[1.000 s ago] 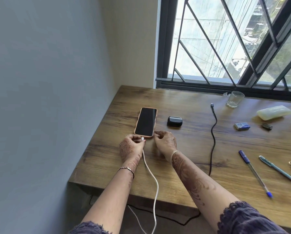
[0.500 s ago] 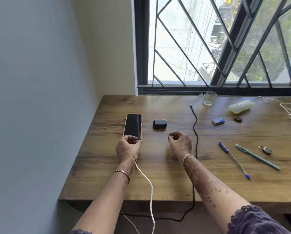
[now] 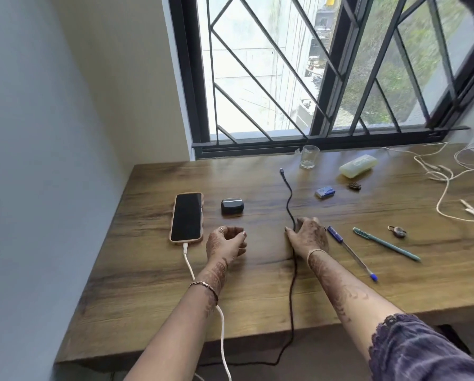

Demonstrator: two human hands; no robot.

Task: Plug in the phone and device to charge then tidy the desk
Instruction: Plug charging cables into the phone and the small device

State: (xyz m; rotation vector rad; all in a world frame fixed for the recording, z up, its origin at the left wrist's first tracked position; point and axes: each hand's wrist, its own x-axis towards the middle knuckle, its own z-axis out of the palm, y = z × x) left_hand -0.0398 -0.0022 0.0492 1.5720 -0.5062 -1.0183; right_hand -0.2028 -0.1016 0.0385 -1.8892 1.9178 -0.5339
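A phone (image 3: 187, 216) in an orange case lies face up at the desk's left, with a white cable (image 3: 188, 264) plugged into its near end. A small black earbud case (image 3: 232, 206) sits just right of it. My left hand (image 3: 225, 241) hovers beside the phone's near corner, fingers loosely curled, holding nothing. My right hand (image 3: 308, 235) rests on the black cable (image 3: 287, 193), fingers closing around it; the cable's free plug lies farther back on the desk.
On the wooden desk (image 3: 153, 284) lie a blue pen (image 3: 351, 253), a teal pen (image 3: 385, 244), a small padlock (image 3: 396, 231), a blue eraser (image 3: 324, 192), a pale case (image 3: 358, 166), a glass (image 3: 309, 157) and tangled white cables (image 3: 447, 182) at the right.
My left hand let go of the phone and drew back to the right. My right hand moved right onto the black cable. The view shifted right.
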